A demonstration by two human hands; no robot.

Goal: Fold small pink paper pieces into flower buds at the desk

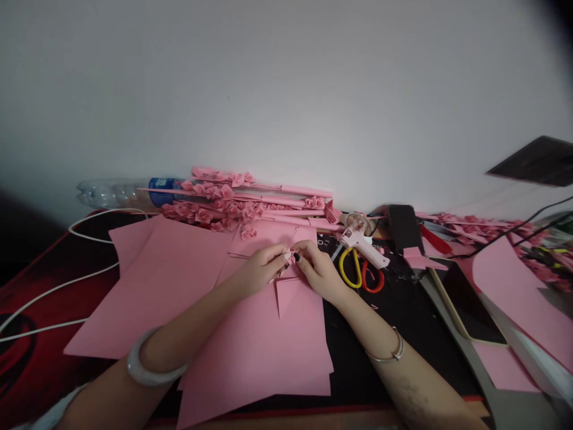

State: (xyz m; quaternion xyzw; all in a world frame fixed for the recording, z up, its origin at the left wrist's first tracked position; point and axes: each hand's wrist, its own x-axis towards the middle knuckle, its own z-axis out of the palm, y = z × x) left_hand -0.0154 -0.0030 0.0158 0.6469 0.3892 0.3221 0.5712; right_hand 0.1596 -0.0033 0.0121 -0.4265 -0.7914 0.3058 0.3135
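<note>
At nine o'clock from the small folded pink piece, a white cable curves over the dark mat, and a clear plastic bottle lies on its side toward ten. Loose pink sheets spread between eight and nine o'clock, while long-stemmed paper flowers are heaped by the wall between ten and eleven. The left hand pinches the folded piece with its fingertips; the piece sits between the two hands, above stacked pink paper that runs to six o'clock. The right hand pinches it too, its dark-nailed thumb pressed against that side. At three o'clock, scissors with yellow and red handles lie just beside a pale glue gun. A black phone stands between two and three, and a dark-screened device lies between three and four.
</note>
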